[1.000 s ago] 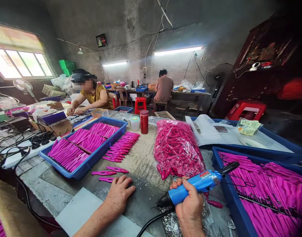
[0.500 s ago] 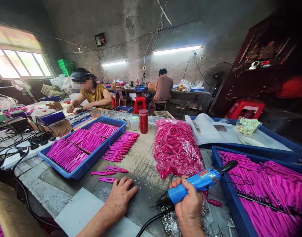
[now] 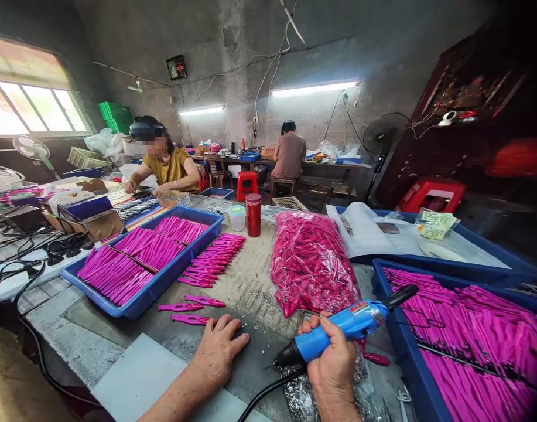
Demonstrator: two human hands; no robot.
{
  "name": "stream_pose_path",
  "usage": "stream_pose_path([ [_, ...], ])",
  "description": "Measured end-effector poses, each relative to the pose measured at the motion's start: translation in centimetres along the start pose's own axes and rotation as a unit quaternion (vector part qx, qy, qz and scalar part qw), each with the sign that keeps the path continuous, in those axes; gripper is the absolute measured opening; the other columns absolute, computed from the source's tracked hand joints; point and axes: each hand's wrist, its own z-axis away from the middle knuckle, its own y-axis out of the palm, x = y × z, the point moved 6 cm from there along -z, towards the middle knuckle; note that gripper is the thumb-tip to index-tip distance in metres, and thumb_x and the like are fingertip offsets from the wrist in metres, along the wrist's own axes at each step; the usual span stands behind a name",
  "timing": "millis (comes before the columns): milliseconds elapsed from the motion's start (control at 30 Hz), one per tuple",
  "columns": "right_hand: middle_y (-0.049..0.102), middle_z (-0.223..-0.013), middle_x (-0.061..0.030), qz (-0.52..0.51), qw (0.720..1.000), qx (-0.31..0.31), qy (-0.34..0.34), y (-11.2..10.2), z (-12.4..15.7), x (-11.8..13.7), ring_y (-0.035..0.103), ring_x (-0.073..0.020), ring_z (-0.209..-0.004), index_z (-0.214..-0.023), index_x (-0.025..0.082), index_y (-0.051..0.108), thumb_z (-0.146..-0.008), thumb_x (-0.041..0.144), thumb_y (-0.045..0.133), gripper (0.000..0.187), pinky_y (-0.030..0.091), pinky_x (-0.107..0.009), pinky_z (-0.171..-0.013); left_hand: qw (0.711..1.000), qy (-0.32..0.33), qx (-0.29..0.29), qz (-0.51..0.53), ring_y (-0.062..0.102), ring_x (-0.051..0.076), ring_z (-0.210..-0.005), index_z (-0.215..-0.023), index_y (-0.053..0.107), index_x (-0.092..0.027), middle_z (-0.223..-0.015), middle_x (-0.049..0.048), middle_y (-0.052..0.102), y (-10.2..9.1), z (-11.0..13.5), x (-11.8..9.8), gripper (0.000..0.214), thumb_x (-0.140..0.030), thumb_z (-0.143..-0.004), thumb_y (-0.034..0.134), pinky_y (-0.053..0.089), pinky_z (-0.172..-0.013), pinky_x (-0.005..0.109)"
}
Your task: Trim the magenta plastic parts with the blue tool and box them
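Observation:
My right hand [image 3: 333,357] is wrapped around a blue electric screwdriver [image 3: 338,333], its thin bit pointing down and left above the table. A black cord runs from near its nose. My left hand [image 3: 219,349] lies palm down on the dark work surface, fingers spread. Its fingertips are close to the tip of a pink plier-shaped piece [image 3: 187,319]; whether they touch is unclear. Small metal rings [image 3: 256,328] are scattered right of those fingers. Beneath the screwdriver, a clear bag of small metal parts [image 3: 301,392] is partly hidden by my right hand.
Blue trays of pink pieces stand left [image 3: 132,310] and right [image 3: 393,334]. A bulging bag of pink pieces [image 3: 314,264] lies between, near a red canister [image 3: 253,215]. A pale board [image 3: 136,369] lies at the front. Two people sit farther back.
My left hand has slid slightly right, showing more of the lowest loose pink piece. The view has shifted a little. My right hand keeps its grip on the electric screwdriver.

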Motion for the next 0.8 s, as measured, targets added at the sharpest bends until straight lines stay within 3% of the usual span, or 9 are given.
stream_pose_path([
  [200,0.049,-0.055,0.0054,0.021,0.999,0.029,-0.023,0.2,-0.1,0.2,0.050,-0.0125,-0.045,-0.076,0.019,0.047,-0.051,0.037,0.071,0.039,0.043,-0.026,-0.044,1.000,-0.009,0.005,0.010,0.045,0.024,-0.105,-0.111,0.062,-0.027,-0.113,0.0078,0.060,-0.5,-1.1,-0.7,0.034,-0.012,-0.087,0.044,0.034,-0.084,0.039],
  [433,0.049,-0.055,0.0061,0.011,1.000,0.017,-0.017,0.3,0.1,0.2,0.050,-0.0124,-0.045,-0.078,0.019,0.048,-0.049,0.038,0.072,0.043,0.044,-0.027,-0.046,0.999,-0.009,0.036,-0.002,0.044,0.027,-0.108,-0.113,0.060,-0.029,-0.118,0.0088,0.057,0.1,-1.9,-1.4,0.033,-0.015,-0.087,0.046,0.033,-0.085,0.043],
  [633,0.052,-0.056,0.0048,-0.008,1.000,-0.006,0.004,0.0,0.0,-0.2,0.049,-0.0130,-0.046,-0.078,0.019,0.050,-0.047,0.035,0.073,0.042,0.043,-0.027,-0.045,1.000,0.019,0.022,0.001,0.044,0.026,-0.108,-0.109,0.061,-0.028,-0.117,0.0075,0.057,0.4,-1.4,-1.7,0.028,-0.017,-0.087,0.048,0.032,-0.087,0.042],
  [800,0.052,-0.057,0.0048,-0.009,1.000,-0.003,0.001,-0.1,-0.1,-0.2,0.050,-0.0132,-0.046,-0.077,0.018,0.050,-0.047,0.034,0.073,0.041,0.043,-0.027,-0.045,1.000,-0.012,0.022,0.002,0.044,0.025,-0.109,-0.111,0.060,-0.027,-0.117,0.0078,0.058,0.2,-1.8,-1.6,0.030,-0.015,-0.088,0.045,0.034,-0.087,0.042],
])
